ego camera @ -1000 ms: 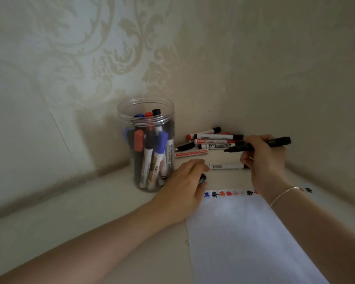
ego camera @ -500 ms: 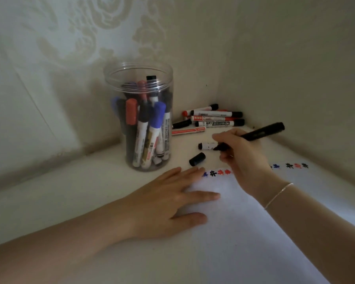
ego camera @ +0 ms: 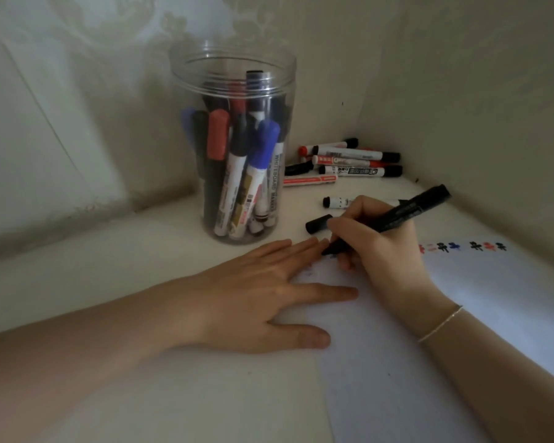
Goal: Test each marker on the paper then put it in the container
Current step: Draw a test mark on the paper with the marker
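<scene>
Right now the right hand (ego camera: 384, 251) grips a black marker (ego camera: 397, 215) in a writing hold, its fingers (ego camera: 349, 223) curled round the lower barrel, the tip down on the paper (ego camera: 461, 362) near its far left corner and the back end tilted up toward the right wall. The left hand (ego camera: 263, 298) lies flat, palm down, with straight spread fingers; its fingertips and thumb rest on the left edge of the paper while the heel sits on the pale surface (ego camera: 109, 282). A black cap (ego camera: 317, 223) lies on the surface just beyond the right hand's knuckles. A white marker (ego camera: 339, 202) lies behind it, partly hidden by that hand. Along the far edge of the paper runs a row of small marks (ego camera: 461, 247) in red, black and blue. A clear jar (ego camera: 234, 148) stands upright to the left of the hands, holding many capped markers in black, red and blue. Further back in the corner lies a loose pile (ego camera: 349, 161) of more markers with white bodies and black or red caps. A thin bracelet (ego camera: 442, 324) circles the right wrist.
</scene>
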